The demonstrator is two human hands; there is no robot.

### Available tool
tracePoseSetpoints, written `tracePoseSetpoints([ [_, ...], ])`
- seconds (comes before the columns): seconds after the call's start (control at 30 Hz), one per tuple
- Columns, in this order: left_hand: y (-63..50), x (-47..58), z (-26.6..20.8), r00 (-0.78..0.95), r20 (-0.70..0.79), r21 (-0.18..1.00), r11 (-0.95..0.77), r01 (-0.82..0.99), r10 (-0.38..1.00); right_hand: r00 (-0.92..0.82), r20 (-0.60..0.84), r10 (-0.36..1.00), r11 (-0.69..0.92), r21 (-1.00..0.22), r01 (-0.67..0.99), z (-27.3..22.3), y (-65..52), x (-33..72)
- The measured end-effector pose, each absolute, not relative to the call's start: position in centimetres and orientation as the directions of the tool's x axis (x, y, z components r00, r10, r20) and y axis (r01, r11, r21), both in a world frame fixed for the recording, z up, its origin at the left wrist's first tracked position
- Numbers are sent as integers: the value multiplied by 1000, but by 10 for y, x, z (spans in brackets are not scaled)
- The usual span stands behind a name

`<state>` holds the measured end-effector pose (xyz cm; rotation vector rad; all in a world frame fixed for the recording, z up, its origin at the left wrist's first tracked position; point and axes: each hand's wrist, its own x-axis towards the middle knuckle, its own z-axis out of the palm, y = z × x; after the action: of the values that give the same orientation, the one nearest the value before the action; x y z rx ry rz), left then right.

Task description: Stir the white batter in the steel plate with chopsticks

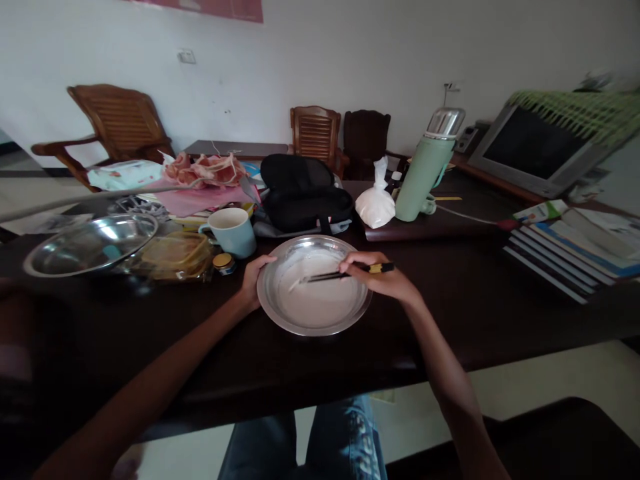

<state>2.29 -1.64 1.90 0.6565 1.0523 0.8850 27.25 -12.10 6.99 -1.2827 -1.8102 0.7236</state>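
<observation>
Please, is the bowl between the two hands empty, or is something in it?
Not empty: a pale mixture covers the bottom of the bowl, under the chopsticks.

Bowl [314, 329] on table [350, 367], mug [235, 235] behind left, flask [424, 179] behind right

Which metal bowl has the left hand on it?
The central metal bowl, with pale mixture inside; the left hand is at its rim. The other bowl, at far left, is untouched.
</observation>
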Motion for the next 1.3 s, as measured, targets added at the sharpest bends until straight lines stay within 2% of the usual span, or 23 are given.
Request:
tracePoseSetpoints([
  [0.07, -16, 22, 19, 230, -453, 809, 506, -300, 861, -73, 316, 946, 303, -779, 550, 70, -120, 273],
  [0.1, -16, 22, 20, 245, -462, 801, 520, -297, 852, -71, 298, 952, 287, -789, 544, 71, -120, 274],
  [0.17, -15, 21, 21, 281, -489, 779, 558, -285, 826, -192, 214, 958, 282, -830, 482, 71, -121, 273],
  [0.23, -14, 21, 23, 297, -514, 762, 588, -271, 804, -288, 188, 939, 302, -851, 430, 71, -120, 271],
  [0.33, -12, 19, 23, 302, -527, 755, 601, -261, 794, -139, 279, 950, 310, -798, 516, 71, -120, 274],
  [0.4, -10, 19, 22, 315, -527, 754, 605, -256, 790, -55, 287, 956, 266, -780, 567, 73, -122, 280],
  [0.5, -8, 18, 21, 324, -527, 752, 609, -253, 785, -208, 168, 963, 250, -845, 473, 76, -125, 282],
  [0.57, -8, 18, 21, 316, -527, 754, 605, -255, 789, -306, 156, 939, 280, -865, 417, 75, -125, 279],
  [0.67, -7, 17, 21, 314, -527, 761, 603, -241, 790, -170, 273, 947, 322, -793, 518, 74, -124, 279],
  [0.73, -6, 17, 21, 321, -524, 765, 602, -230, 789, -84, 289, 954, 283, -768, 575, 75, -126, 285],
  [0.77, -6, 17, 21, 333, -515, 768, 597, -230, 790, -98, 255, 962, 265, -779, 569, 76, -126, 287],
  [0.87, -4, 18, 19, 405, -432, 791, 554, -258, 806, -289, 121, 949, 255, -835, 488, 80, -123, 283],
  [0.93, -3, 18, 19, 450, -366, 804, 520, -288, 815, -330, 136, 934, 294, -818, 494, 83, -119, 278],
  [0.97, -3, 18, 20, 456, -352, 807, 511, -294, 818, -295, 177, 939, 315, -787, 530, 84, -118, 277],
  [1.03, -4, 19, 21, 433, -375, 807, 519, -281, 819, -186, 253, 949, 313, -718, 622, 86, -121, 279],
  [1.1, -5, 19, 23, 395, -445, 793, 559, -244, 804, -140, 245, 959, 275, -698, 661, 88, -130, 284],
  [1.23, -5, 17, 23, 372, -527, 752, 623, -215, 764, -311, 71, 948, 254, -758, 601, 89, -134, 277],
  [1.3, -4, 16, 22, 374, -524, 744, 625, -238, 765, -318, 95, 943, 280, -746, 605, 88, -128, 270],
])
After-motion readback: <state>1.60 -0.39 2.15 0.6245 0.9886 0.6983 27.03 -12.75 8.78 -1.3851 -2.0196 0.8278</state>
